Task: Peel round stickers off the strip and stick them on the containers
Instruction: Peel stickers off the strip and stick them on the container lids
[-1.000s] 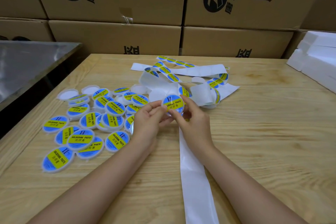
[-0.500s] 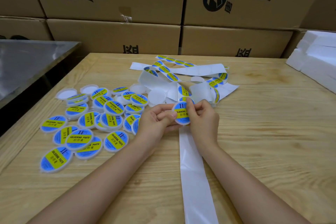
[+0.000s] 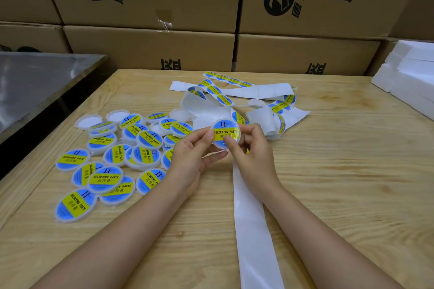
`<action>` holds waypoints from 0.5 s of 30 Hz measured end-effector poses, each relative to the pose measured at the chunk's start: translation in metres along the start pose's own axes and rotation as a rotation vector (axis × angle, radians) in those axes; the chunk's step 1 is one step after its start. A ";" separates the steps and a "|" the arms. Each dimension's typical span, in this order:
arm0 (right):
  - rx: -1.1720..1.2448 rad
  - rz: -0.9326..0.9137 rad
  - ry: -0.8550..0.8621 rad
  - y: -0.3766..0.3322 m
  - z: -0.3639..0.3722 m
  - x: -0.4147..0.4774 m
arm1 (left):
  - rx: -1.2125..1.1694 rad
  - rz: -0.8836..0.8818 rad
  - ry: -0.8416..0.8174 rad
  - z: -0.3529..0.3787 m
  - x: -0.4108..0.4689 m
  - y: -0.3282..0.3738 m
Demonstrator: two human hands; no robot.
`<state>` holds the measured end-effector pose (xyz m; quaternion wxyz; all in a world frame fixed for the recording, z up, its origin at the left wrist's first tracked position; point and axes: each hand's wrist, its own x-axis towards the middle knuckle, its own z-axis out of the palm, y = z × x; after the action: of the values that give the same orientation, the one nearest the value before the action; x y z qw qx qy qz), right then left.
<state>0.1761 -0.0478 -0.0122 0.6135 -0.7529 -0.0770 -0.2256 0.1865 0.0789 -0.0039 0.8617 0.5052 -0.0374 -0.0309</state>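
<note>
Gripping one container [image 3: 219,145] two-handed, raised just over the strip [image 3: 253,230]. Left hand [image 3: 195,157] pinching its left rim, fingers curled. Right hand [image 3: 254,157] curled round the right rim, thumb pressing the sticker [image 3: 223,130]. Labelled pile [image 3: 117,155] left of strip.

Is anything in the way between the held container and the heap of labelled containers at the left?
Nothing visible except the left hand, which holds the container together with the right hand, close beside the labelled heap.

"SOLDERING PASTE" on container sticker [image 3: 226,133]
</note>
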 end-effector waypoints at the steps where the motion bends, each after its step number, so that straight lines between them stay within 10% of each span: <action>1: -0.008 -0.006 0.003 0.001 -0.001 0.000 | 0.008 -0.001 0.012 0.001 0.000 0.000; 10: -0.089 0.002 0.061 0.007 -0.003 0.001 | 0.219 0.121 0.008 0.011 -0.007 -0.002; 15: -0.179 -0.031 0.069 0.009 -0.004 0.003 | 0.513 0.375 0.298 -0.004 0.004 0.006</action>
<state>0.1809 -0.0545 -0.0180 0.5426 -0.7951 -0.0467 -0.2668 0.1909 0.0851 -0.0003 0.6934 0.6884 -0.0099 0.2126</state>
